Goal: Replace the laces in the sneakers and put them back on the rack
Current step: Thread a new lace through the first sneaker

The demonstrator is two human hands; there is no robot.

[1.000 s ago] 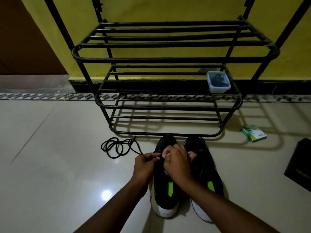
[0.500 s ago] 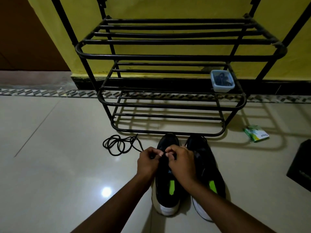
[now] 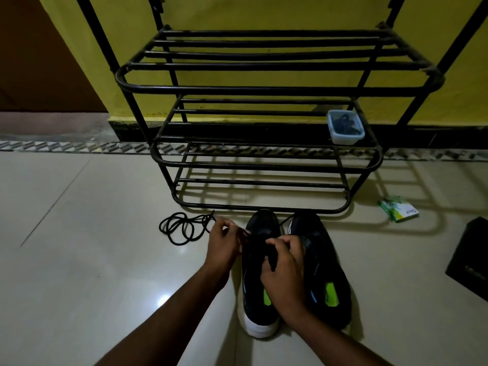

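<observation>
On glossy cream floor tile (image 3: 79,260), just in front of the lowest rail of a black rack (image 3: 264,89) of round metal tubing with rounded corners and slatted shelves: a pair of low sneakers, side by side and close together, toes toward the rack. Left sneaker (image 3: 252,291) matte black with a smooth white heel and a lime-green strip inside; right sneaker (image 3: 328,262) the same dark fabric, also with a lime-green patch in its opening. Left hand (image 3: 224,247) beside the left sneaker's toe, fingers curled, thumb and fingertips pinching a thin black lace (image 3: 245,233) drawn up from the shoe. Right hand (image 3: 284,272) over the lacing zone of the left sneaker, fingers bent and closed in a grip on the dark upper there; cannot tell whether a strand also lies in that pinch. Left of the hands, flat on the tile, a loose lace (image 3: 184,228) in a tangle of round black cord loops. On the rack's middle shelf, at its right end, a small translucent rounded-square tub (image 3: 345,128) with dark contents. Right of the rack, a crinkled green-and-white packet (image 3: 398,212) on the floor, and at the frame's right edge a flat black slab (image 3: 470,265). Behind, a matte yellow wall (image 3: 237,11) with a dark skirting.
</observation>
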